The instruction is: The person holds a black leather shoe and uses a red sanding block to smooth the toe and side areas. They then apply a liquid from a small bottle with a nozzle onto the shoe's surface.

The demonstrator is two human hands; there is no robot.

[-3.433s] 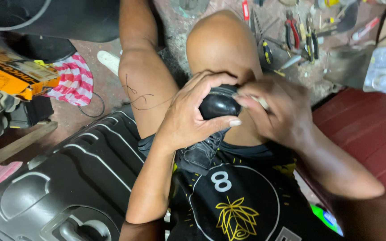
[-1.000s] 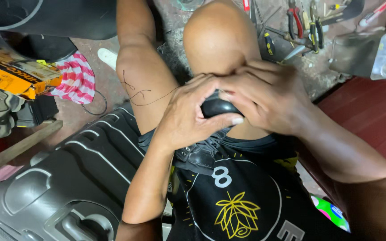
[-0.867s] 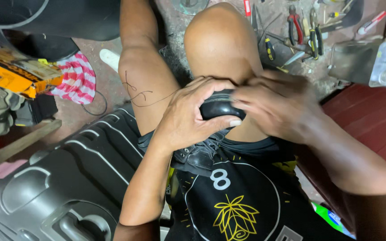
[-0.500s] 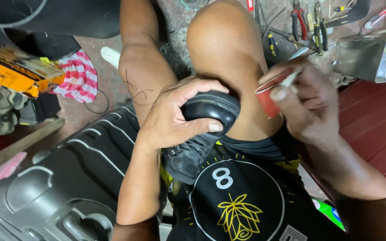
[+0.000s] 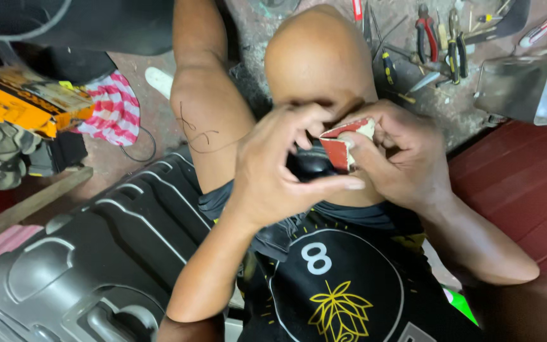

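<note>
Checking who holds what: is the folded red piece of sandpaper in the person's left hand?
No, the right hand pinches the red sandpaper; the left hand grips the black part.

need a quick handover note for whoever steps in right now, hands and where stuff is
Left hand: wrapped around a small black rounded part, steadying it on the right thigh just below the knee.
Right hand: pinching a folded red abrasive sheet against the top of that part.
Nearby: grey hard-shell suitcase on the person's left; pliers and screwdrivers on the floor past the knee.
Done: part and sheet are both in hand and touching.
Left: how much of the surface has been rubbed cannot be told; the part is mostly hidden.
</note>
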